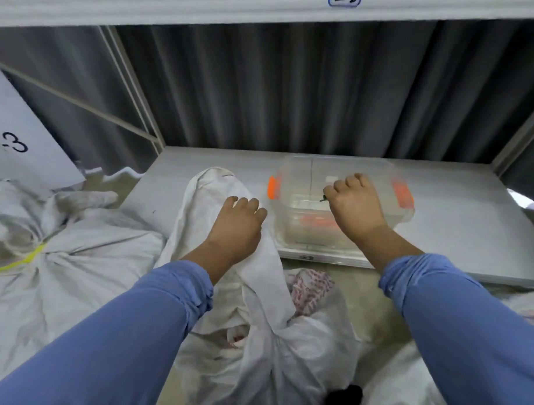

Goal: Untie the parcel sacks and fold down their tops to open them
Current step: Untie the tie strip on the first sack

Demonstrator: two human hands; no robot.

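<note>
A white woven parcel sack [264, 338] stands in front of me, its long neck [205, 198] stretched up toward the shelf. My left hand [237, 224] grips that neck from above, fingers curled over the cloth. My right hand [355, 205] hovers over a clear plastic box [293, 207] and pinches a small dark tie [323, 198] between its fingers. At the left lies a second white sack [80, 254], its top knotted with a yellow string [25, 259].
The clear box has orange clips [272, 187] and sits on a grey shelf [460, 219] backed by a dark curtain. A white board marked with a number [18, 132] leans at the left. More sacks lie at the lower right [396, 379].
</note>
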